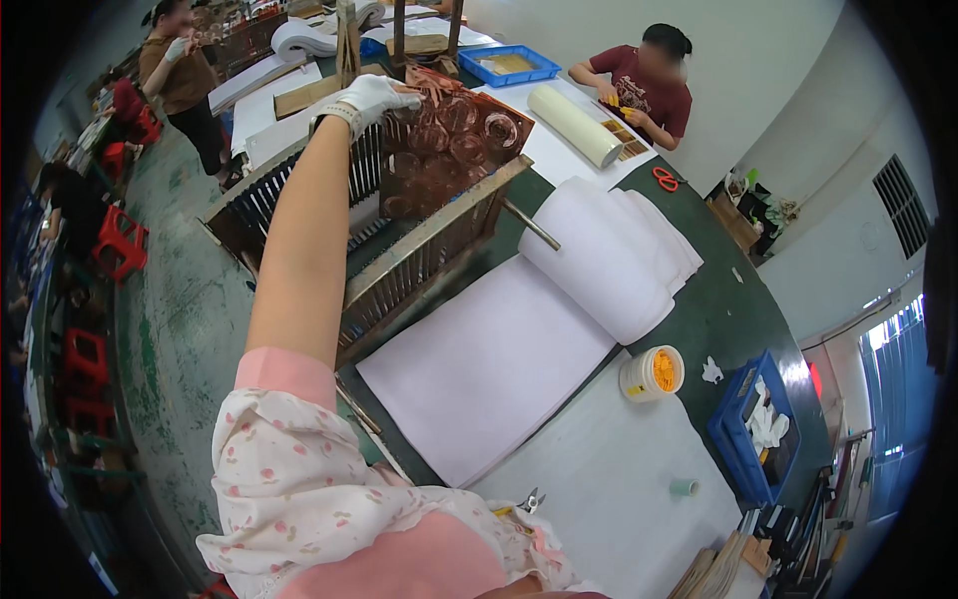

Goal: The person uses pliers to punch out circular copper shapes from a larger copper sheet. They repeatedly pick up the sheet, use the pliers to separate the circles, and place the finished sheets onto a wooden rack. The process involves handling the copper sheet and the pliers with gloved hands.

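Note:
My left arm stretches forward from the lower left, and my left hand point(371, 98), in a white glove, is closed at the upper edge of a copper-coloured panel point(454, 145). Round patterns cover the panel, which stands upright at the far end of a slotted metal rack point(424, 260). Just behind the panel, crumpled reddish-brown sheet material shows. How my fingertips sit on the edge is partly hidden. My right hand is outside the picture.
White paper point(489, 349) lies right of the rack, partly rolled. Nearby stand a tub of orange material point(654, 373), cutting pliers point(532, 501), a blue crate point(718, 429) and red scissors point(665, 179). Across the table, a person in a dark red shirt point(649, 95) handles small pieces.

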Available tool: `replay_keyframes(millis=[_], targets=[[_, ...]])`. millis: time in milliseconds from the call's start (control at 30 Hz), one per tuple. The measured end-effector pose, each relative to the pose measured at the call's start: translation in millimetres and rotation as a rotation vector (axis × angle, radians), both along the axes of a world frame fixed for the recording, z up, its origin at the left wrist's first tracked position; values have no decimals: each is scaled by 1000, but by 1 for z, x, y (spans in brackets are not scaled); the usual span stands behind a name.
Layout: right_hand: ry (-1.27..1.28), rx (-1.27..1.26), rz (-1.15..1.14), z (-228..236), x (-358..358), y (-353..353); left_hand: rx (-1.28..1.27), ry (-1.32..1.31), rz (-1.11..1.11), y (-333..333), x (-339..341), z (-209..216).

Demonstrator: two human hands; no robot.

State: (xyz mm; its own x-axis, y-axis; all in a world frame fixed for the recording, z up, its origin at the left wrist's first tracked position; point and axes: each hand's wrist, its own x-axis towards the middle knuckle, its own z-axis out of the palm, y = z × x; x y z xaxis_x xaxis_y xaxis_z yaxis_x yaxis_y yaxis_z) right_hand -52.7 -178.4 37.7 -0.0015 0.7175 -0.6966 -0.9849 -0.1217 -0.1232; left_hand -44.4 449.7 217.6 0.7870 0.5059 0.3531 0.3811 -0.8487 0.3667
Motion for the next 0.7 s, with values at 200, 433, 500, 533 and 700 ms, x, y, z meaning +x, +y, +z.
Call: replay_keyframes(millis=[200,433,500,533,700], targets=[[-62,-22,38,1,-4,2,-260,-288,8,-26,-19,32],[-288,19,148,9,-20,5,-152,-306,43,-6,-54,89],[-401,112,185,8,-20,6,-505,-704,-177,-15,-62,107],[-467,77,185,6,-21,3,-568,-795,-247,-51,-52,124],[-440,367,63,-16,-12,-6,-291,-806,-351,-102,-61,200]])
